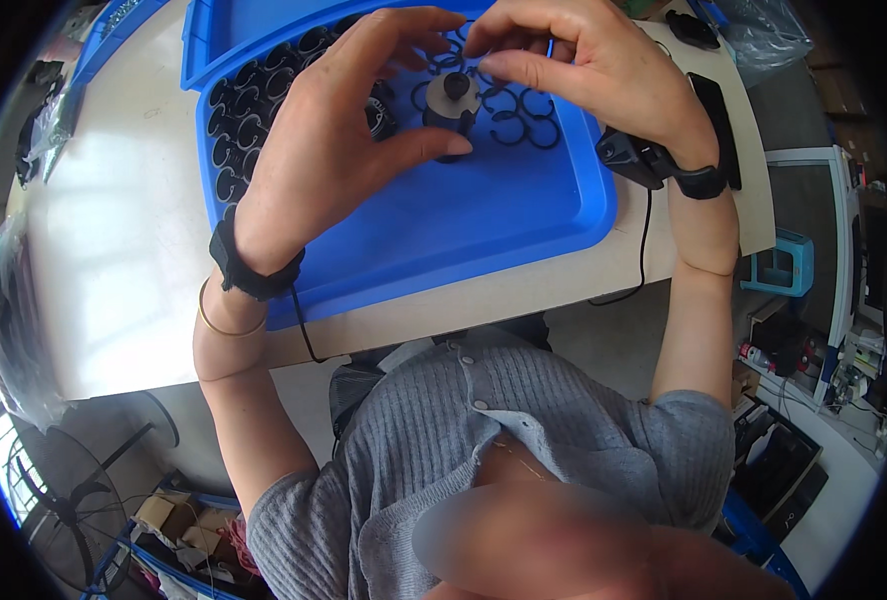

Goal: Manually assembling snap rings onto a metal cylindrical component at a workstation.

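Note:
My left hand (339,130) grips a small dark cylindrical part (452,108) with a grey top and a black knob, thumb under it and fingers above. My right hand (589,70) pinches at the part's top, fingertips meeting by a thin black ring; whether it grips the ring is unclear. Both hands hover over a blue tray (524,215). Several black open rings (524,120) lie loose in the tray by the part. More black rings (239,130) stand packed at the tray's left side. Each wrist wears a black band.
The tray rests on a white table (114,250). A second blue tray (244,30) stands behind it. A black flat device (719,120) lies at the table's right edge, with a cable hanging down. Clear plastic bags lie at the left. A fan stands on the floor.

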The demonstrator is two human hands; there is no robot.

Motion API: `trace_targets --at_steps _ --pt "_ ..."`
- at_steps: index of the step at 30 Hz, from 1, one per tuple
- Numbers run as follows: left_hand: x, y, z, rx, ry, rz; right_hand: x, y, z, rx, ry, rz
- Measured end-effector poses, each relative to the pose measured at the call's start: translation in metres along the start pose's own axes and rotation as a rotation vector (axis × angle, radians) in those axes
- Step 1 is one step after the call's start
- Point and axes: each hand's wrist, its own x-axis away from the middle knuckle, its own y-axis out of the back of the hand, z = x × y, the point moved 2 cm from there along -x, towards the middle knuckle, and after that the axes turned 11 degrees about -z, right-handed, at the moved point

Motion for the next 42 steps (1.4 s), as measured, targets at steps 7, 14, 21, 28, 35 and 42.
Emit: trace_targets --at_steps 7,14,21,28,35,42 --pt "0.0 0.002 0.002 0.093 0.009 -0.03 -0.009 0.005 -0.025 0.278 -0.024 -0.016" --pt "-0.001 0.003 0.009 0.185 0.081 -0.053 0.002 -0.028 -0.062 0.602 0.16 0.198" --pt "0.001 0.003 0.007 0.112 0.051 -0.016 0.007 -0.045 -0.074 0.507 0.181 0.246" --pt "0.0 0.004 0.005 0.107 0.052 -0.022 0.009 -0.041 -0.071 0.451 0.225 0.247" --pt "0.001 0.003 0.005 0.139 0.092 -0.029 0.007 -0.043 -0.074 0.393 0.186 0.284" --pt "0.0 0.002 0.003 0.096 0.043 -0.039 0.004 -0.043 -0.075 0.296 0.041 0.296"
